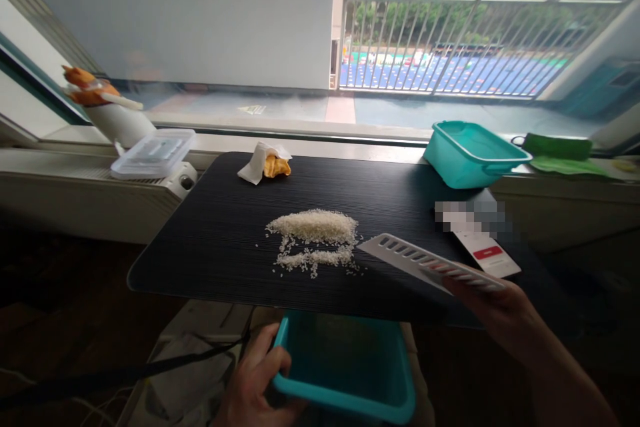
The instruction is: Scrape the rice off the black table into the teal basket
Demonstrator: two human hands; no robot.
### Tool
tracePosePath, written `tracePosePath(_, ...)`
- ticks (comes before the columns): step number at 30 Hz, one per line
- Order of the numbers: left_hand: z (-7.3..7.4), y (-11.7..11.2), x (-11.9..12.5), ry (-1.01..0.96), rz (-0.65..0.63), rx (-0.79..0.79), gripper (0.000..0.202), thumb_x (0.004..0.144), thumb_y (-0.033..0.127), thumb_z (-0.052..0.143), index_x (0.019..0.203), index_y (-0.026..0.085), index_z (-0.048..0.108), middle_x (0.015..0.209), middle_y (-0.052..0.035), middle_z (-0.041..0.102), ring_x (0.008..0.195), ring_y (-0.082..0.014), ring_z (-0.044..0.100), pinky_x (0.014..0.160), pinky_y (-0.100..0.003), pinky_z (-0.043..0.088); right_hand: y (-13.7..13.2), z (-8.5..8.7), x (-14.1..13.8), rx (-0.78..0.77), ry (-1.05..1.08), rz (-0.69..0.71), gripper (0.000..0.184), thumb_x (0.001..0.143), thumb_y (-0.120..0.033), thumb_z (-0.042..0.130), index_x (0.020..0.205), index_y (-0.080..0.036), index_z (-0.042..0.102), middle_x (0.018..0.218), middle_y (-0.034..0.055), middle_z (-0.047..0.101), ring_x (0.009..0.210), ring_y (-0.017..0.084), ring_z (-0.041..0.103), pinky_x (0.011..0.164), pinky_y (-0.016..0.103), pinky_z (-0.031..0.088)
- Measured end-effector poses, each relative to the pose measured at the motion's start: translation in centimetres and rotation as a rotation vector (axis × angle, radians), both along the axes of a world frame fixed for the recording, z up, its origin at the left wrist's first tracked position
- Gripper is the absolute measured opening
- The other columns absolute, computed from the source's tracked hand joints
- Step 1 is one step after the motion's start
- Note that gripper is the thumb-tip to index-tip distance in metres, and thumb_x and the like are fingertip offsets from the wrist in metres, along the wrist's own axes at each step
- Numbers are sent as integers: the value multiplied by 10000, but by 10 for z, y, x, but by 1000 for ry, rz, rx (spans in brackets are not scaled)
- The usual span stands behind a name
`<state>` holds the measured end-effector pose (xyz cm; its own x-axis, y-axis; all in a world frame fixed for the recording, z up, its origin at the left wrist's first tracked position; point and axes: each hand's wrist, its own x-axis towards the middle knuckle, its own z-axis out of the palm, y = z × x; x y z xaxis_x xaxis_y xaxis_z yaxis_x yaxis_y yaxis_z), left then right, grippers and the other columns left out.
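Note:
A pile of loose white rice point(314, 235) lies in the middle of a black table point(210, 240). My right hand point(493, 310) is closed on a flat white slotted plastic board point(417, 259), whose far edge rests on the table just right of the rice. My left hand point(255, 380) grips the left rim of a teal plastic tub point(350, 373), which is held below the table's front edge, under the rice.
A second teal tub point(470, 153) stands at the table's back right by the window ledge. A crumpled white paper with something orange point(267, 163) lies at the back. A white card with a red mark point(483, 247) lies right. A clear lidded box point(153, 153) sits on the left ledge.

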<state>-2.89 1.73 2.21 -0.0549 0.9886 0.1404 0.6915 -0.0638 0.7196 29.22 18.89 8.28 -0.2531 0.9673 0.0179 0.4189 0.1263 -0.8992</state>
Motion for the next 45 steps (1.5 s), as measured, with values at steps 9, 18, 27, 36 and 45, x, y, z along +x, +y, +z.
tracePosePath(9, -1, 0, -1, 3, -34, 7, 224, 643, 107, 691, 666, 213, 495, 1059, -5, 622, 825, -135, 669, 676, -176, 517, 19, -4, -2, 31, -38, -3, 357, 809, -536, 693, 1025, -267, 787, 1056, 29, 792, 1037, 331, 715, 939, 435, 574)
tracePosePath(18, -4, 0, 3, -36, 1, 6, 196, 668, 134, 655, 662, 219, 478, 1001, 6, 602, 816, -126, 645, 684, -183, 493, -7, -2, 13, -7, -19, 72, 281, 816, -482, 710, 1005, -296, 802, 1053, 25, 794, 994, 328, 735, 889, 418, 604)
tracePosePath(27, 1, 0, 3, -15, -24, -28, 213, 666, 123, 665, 665, 218, 474, 1003, 6, 600, 806, -122, 642, 678, -175, 493, -24, 6, 22, -96, -17, 199, 234, 868, -391, 673, 1064, -325, 784, 1057, 18, 794, 954, 307, 750, 797, 342, 638)
tracePosePath(36, -5, -3, 3, -56, 15, 0, 200, 667, 148, 664, 649, 217, 478, 1016, -4, 604, 794, -129, 645, 658, -182, 498, -14, 4, 8, -43, -6, 177, 236, 868, -392, 676, 1051, -296, 790, 1076, 33, 788, 992, 307, 737, 850, 355, 615)
tracePosePath(45, -4, -3, 4, -42, 51, -7, 183, 661, 154, 665, 639, 219, 495, 1001, 8, 603, 790, -121, 648, 671, -173, 481, -30, 10, 18, -138, -14, 159, 299, 827, -457, 698, 1030, -264, 800, 1044, 60, 796, 946, 313, 746, 805, 342, 626)
